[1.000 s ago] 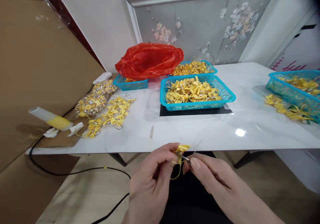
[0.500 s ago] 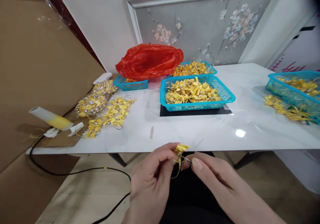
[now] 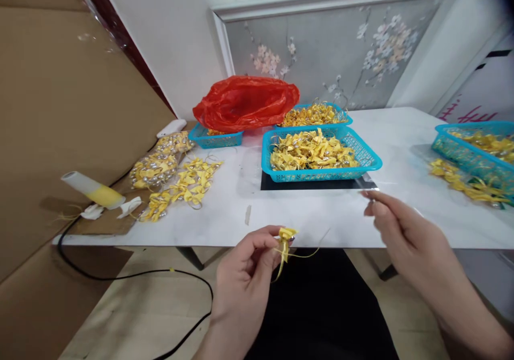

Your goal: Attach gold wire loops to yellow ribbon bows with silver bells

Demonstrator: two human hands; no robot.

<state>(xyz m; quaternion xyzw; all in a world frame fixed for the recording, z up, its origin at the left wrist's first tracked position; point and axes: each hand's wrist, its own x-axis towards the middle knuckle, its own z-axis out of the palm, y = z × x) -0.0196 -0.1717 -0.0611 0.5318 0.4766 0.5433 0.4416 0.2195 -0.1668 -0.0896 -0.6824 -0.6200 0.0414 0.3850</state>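
My left hand [image 3: 244, 274] pinches a small yellow ribbon bow [image 3: 286, 235] between thumb and fingers, just below the front edge of the white table [image 3: 321, 218]. Yellow ribbon tails hang from the bow, and a thin strand runs off it to the right. My right hand [image 3: 405, 237] is up and to the right, over the table edge. Its thumb and forefinger are closed on a thin needle [image 3: 368, 195] that barely shows.
A blue basket [image 3: 321, 175] of yellow bows stands mid-table, with two more baskets and a red plastic bag [image 3: 249, 103] behind it. Another basket [image 3: 461, 154] is at the right. At the left lie loose bows [image 3: 180, 180], a glue gun [image 3: 94, 191] and its black cable [image 3: 132, 274].
My right hand has pulled away from the bow, up and to the right, with the needle. The left hand still holds the bow and has barely moved.
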